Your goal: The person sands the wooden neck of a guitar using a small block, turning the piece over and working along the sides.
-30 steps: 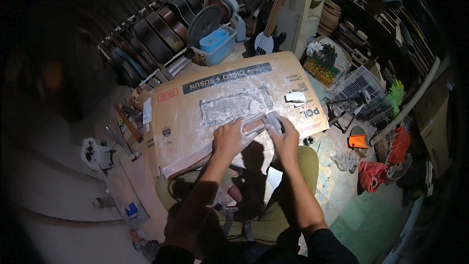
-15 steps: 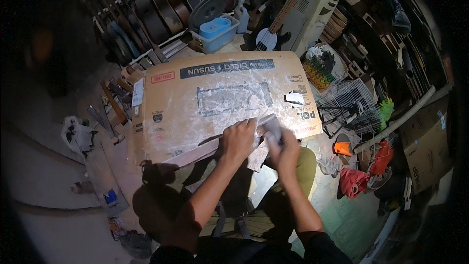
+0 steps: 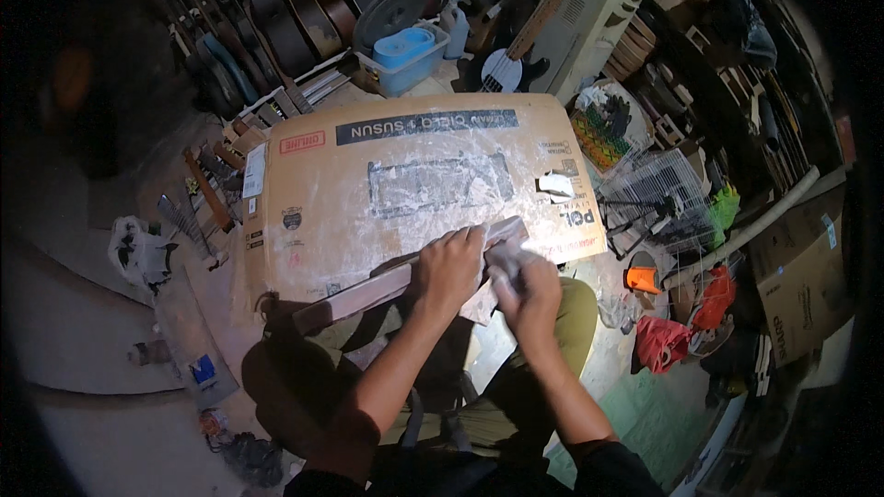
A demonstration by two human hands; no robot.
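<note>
A long, pale reddish-brown wooden bar (image 3: 354,297) lies slantwise across my lap at the near edge of a dusty cardboard sheet (image 3: 414,239). My left hand (image 3: 448,267) is closed round the bar towards its right end, fingers over the top. At that right end, my right hand (image 3: 534,293) pinches a crumpled grey piece (image 3: 504,262) that looks like sandpaper and presses it against the wood. Motion blurs the right fingertips. Beneath the hands, part of the bar's end is hidden.
A white scrap (image 3: 555,185) rests on the cardboard's right side. Beyond it stand a tub with a blue container (image 3: 403,48), a bass guitar (image 3: 502,72) and several guitar bodies (image 3: 308,14). An orange object (image 3: 644,276) and a wire cage (image 3: 668,198) are on the right.
My right hand has shifted slightly down and right along the bar's end with the grey piece. The left hand keeps its hold, and the bar's left end shows more plainly.
</note>
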